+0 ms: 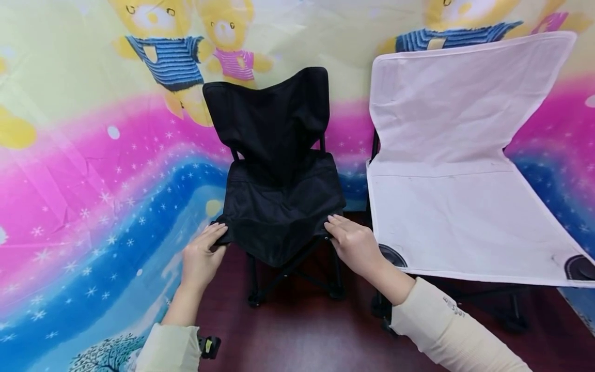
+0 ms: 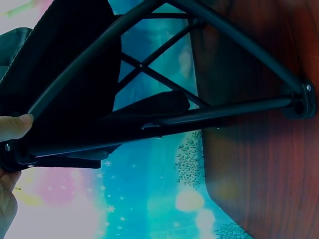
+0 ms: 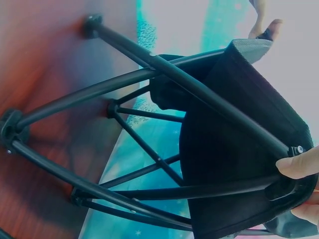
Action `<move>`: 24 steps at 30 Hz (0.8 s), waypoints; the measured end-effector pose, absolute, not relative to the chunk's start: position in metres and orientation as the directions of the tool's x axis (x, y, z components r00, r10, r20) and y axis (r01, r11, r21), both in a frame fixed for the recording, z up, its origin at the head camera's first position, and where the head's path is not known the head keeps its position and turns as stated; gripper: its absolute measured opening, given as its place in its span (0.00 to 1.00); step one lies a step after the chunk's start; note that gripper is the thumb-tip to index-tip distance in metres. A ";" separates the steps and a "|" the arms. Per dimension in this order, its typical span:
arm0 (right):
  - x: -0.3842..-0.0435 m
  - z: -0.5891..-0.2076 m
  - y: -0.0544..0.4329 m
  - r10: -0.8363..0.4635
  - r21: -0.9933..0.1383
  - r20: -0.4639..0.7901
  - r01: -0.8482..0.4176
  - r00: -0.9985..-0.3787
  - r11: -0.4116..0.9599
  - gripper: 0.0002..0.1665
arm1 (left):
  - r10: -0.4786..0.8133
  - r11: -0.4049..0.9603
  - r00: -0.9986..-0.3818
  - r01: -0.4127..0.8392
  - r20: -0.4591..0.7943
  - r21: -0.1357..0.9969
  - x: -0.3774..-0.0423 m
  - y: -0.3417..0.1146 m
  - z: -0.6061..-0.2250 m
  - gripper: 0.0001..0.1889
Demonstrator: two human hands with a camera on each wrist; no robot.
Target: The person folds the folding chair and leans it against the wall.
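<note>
A small black folding chair stands unfolded, its fabric seat sagging in the middle. My left hand grips the seat's front left corner, fingers on top. At the front right corner my right hand holds on the same way. In the left wrist view the left thumb lies against the corner joint under the seat. The right wrist view shows the right thumb by the joint where a black leg tube meets the fabric. Crossed tubes run beneath the seat.
A larger white folding chair stands close on the right. Both chairs are on a dark reddish wood surface. Behind them hangs a colourful cloth with printed bears. A small black strap or buckle shows by the left sleeve.
</note>
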State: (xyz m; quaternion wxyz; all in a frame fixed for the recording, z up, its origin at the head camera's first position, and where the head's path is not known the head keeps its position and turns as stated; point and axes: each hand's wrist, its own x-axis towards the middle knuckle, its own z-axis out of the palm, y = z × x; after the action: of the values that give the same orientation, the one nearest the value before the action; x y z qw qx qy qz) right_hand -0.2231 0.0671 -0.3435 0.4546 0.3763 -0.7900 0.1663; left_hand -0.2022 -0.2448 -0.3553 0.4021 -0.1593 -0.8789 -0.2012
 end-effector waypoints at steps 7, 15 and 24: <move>-0.223 -0.340 0.065 -0.435 0.075 0.848 -0.744 -0.302 0.663 0.17 | 0.125 0.863 -0.611 0.456 0.781 0.218 -0.205 -0.241 -0.353 0.17; -0.223 -0.337 0.064 -0.438 0.071 0.839 -0.734 -0.322 0.675 0.17 | 0.128 0.864 -0.610 0.455 0.782 0.213 -0.205 -0.237 -0.351 0.16; -0.222 -0.333 0.063 -0.429 0.054 0.839 -0.735 -0.334 0.676 0.17 | 0.112 0.862 -0.617 0.450 0.779 0.232 -0.205 -0.232 -0.347 0.17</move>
State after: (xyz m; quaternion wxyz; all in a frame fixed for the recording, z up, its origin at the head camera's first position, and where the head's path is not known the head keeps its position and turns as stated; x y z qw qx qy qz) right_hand -0.2224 0.0628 -0.3333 0.4476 0.3643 -0.7987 0.1705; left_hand -0.2052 -0.2321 -0.3474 0.4073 -0.1606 -0.8747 -0.2077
